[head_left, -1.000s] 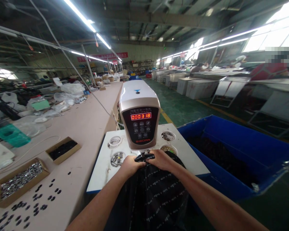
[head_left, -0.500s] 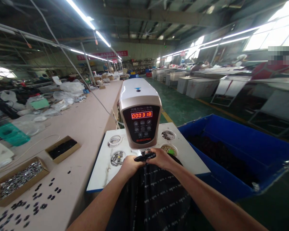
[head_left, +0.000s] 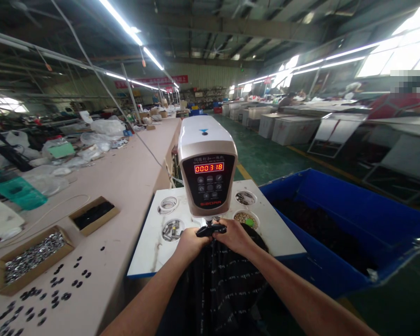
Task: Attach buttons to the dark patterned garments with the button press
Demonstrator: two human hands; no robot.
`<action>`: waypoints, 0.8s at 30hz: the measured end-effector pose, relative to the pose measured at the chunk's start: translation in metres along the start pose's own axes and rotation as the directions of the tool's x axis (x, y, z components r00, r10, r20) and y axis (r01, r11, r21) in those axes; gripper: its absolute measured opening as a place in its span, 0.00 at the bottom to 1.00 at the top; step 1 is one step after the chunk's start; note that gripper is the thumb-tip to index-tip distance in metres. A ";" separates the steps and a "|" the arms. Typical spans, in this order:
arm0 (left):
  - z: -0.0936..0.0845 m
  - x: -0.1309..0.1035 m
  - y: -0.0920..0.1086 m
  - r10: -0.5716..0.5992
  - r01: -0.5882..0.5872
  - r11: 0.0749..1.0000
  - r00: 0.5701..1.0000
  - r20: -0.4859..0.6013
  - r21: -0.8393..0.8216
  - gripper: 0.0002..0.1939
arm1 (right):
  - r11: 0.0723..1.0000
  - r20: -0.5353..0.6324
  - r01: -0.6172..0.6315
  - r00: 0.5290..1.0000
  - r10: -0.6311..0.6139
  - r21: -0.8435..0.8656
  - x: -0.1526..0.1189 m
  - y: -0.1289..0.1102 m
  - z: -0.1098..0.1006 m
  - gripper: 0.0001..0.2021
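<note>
A black garment (head_left: 224, 280) with rows of small white lettering on its lining hangs down in front of me. Its bunched black edge lies between my two hands, right below the head of a snap-button machine (head_left: 210, 186) whose red display reads 000318. My left hand (head_left: 191, 242) is closed on the left end of that edge. On the other side my right hand (head_left: 234, 235) pinches the right end. The metal die under the machine head touches or nearly touches the cloth; the exact contact is hidden by my fingers.
The machine's white table (head_left: 145, 242) has round wells with metal parts. Right of it stands a blue bin (head_left: 336, 210) holding dark cloth. On the left bench, a box of silvery fasteners (head_left: 35, 256), a box of black pieces (head_left: 93, 215) and scattered black caps (head_left: 56, 294) lie. A person sits far right.
The view has shifted slightly. Both hands keep their hold on the garment's edge under the machine head, and the folds of the hanging cloth have moved a little. The display number is the same.
</note>
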State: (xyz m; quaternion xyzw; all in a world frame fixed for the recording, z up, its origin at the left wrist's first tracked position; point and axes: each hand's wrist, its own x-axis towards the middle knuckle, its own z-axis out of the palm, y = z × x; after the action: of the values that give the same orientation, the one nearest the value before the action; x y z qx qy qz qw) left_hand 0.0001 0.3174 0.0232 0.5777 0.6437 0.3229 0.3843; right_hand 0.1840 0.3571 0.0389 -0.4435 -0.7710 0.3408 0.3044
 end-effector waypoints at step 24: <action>-0.002 -0.091 0.005 -0.006 0.071 0.977 0.952 0.305 -0.203 0.22 | 0.969 0.231 -0.066 0.973 0.009 0.240 -0.079 -0.016 -0.002 0.14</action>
State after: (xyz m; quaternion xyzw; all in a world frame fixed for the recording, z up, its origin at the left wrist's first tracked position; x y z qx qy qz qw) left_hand 0.0038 0.2275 0.0398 0.5636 0.5502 0.2895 0.5438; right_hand 0.2112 0.2812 0.0394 -0.3750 -0.7441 0.4880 0.2598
